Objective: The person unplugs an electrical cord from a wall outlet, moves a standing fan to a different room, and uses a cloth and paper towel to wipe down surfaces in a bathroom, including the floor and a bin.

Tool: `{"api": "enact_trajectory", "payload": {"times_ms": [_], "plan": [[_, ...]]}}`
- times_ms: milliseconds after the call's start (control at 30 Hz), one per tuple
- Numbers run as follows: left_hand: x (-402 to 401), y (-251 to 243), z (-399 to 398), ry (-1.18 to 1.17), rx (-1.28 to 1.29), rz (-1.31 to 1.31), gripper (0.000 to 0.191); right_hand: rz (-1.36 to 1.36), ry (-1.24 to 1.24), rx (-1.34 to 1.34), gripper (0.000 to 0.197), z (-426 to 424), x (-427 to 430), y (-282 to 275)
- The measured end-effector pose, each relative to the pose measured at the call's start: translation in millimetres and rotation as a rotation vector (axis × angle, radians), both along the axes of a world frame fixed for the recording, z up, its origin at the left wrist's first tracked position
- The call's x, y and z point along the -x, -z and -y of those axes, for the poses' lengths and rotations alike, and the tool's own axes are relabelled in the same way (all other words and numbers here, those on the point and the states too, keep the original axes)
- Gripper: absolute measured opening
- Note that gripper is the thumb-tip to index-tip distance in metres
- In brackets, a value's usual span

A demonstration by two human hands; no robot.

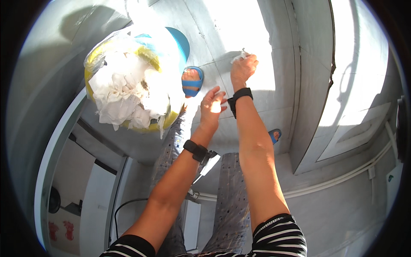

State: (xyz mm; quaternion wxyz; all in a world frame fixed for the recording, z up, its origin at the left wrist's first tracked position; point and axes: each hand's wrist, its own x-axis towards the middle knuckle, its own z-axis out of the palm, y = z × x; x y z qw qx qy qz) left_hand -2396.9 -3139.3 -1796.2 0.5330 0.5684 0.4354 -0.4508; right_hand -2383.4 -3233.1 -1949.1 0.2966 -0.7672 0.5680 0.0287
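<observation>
My right hand [244, 69] is closed around a small crumpled white tissue [238, 58], held over the sunlit floor tiles. Just below and to its left is my left hand [212, 107], with loosely bent fingers apart and nothing seen in them. To the left of both hands stands a waste bin with a yellow rim [89, 75] and a clear plastic liner [96, 53]. Crumpled white tissues [120, 93] heap up past the rim, and some hang over its near side. Glaring sunlight washes out the bin's right part.
A blue curved object [179, 43] shows behind the bin. My feet wear blue slippers [199, 78]. At the right is a grey tiled ledge [313, 80], with white pipes [340, 176] along the wall. A glass door edge [48, 154] curves at the left, near a black cable [123, 204].
</observation>
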Motion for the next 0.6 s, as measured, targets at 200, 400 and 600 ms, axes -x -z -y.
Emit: {"api": "enact_trajectory", "payload": {"times_ms": [200,400,600], "plan": [[-36.4,18.5,-6.0,-0.096,-0.079,0.098,0.045,0.083,0.325,-0.138,0.015,-9.4,-54.9,0.9],[-47.1,18.5,-12.3,-0.247,-0.124,0.144,0.044,0.165,0.342,-0.333,0.015,-9.4,-95.1,-22.0],[-38.3,26.8,-29.7,-0.360,-0.149,0.185,0.050,0.043,0.690,-0.499,0.018,-52.6,-9.6,-18.3]]}}
